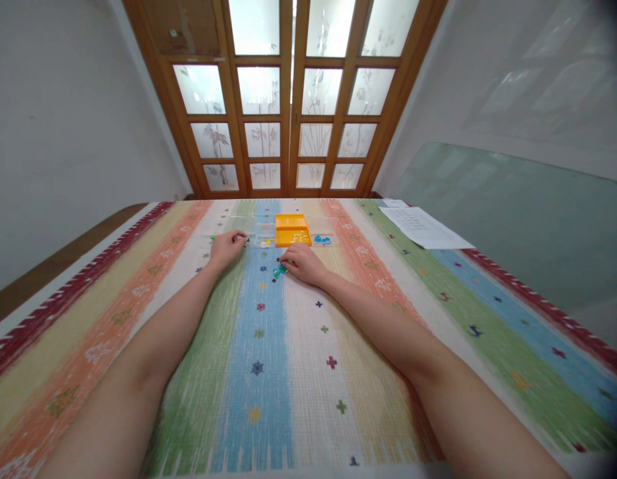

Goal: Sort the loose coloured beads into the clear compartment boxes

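Observation:
My left hand is at the left clear plastic box, its thumb and fingertips pinched together at the box. Whatever is between them is too small to make out. On the blue stripe of the cloth lies a small heap of green and blue pieces. My right hand rests beside this heap with its fingers curled and their tips together at its edge; what they hold, if anything, is hidden. Just beyond stands an open yellow box with white pieces in it.
Right of the yellow box, a clear box holds blue pieces. Another clear compartment with white and yellow pieces adjoins it on the left. A printed sheet lies at the far right of the striped tablecloth. Wooden glazed doors stand behind.

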